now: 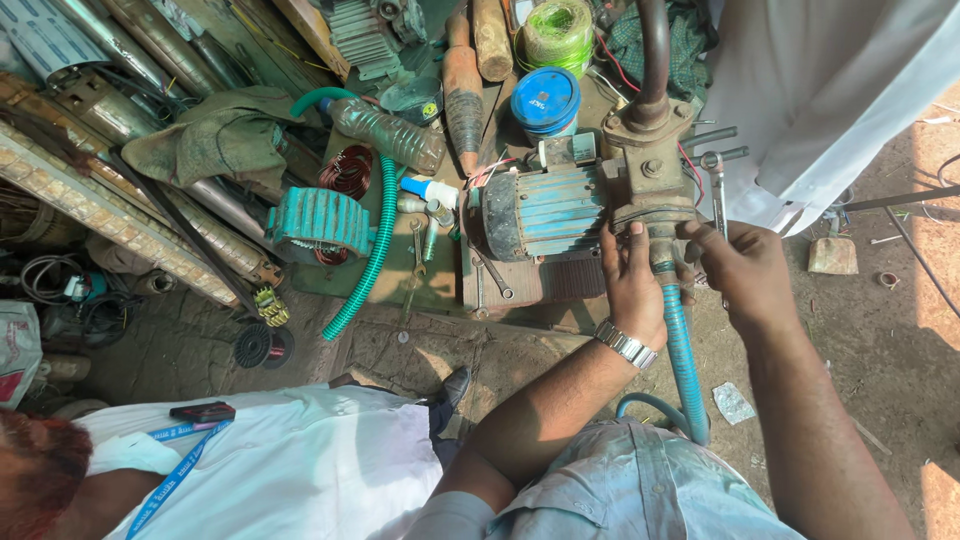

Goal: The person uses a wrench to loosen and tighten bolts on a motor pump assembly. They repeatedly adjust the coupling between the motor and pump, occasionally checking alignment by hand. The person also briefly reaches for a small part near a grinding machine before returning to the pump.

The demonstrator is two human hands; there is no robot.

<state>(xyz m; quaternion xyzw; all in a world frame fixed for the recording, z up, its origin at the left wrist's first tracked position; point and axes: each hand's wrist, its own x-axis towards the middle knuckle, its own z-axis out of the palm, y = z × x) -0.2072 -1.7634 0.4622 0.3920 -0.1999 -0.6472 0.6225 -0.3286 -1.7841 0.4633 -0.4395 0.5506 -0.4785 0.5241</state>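
Observation:
A water pump (650, 175) with a blue ribbed motor (545, 210) sits on a wooden board on the ground. A blue-green corrugated hose (682, 350) joins the pump's lower port. My left hand (632, 285), with a metal wristwatch, grips the pump casing right at that hose joint, fingers laid up over the casing. My right hand (745, 270) is closed on a steel spanner (716, 185) just right of the joint; the spanner's ring end points up beside the pump.
A person in a white shirt (300, 460) with a blue lanyard crouches at bottom left; another in white clothing (820, 90) stands at top right. Left of the motor lie a green hose (372, 250), plastic bottle (390, 132), blue tin (545, 100), green twine spool (557, 32), spanners and scrap parts.

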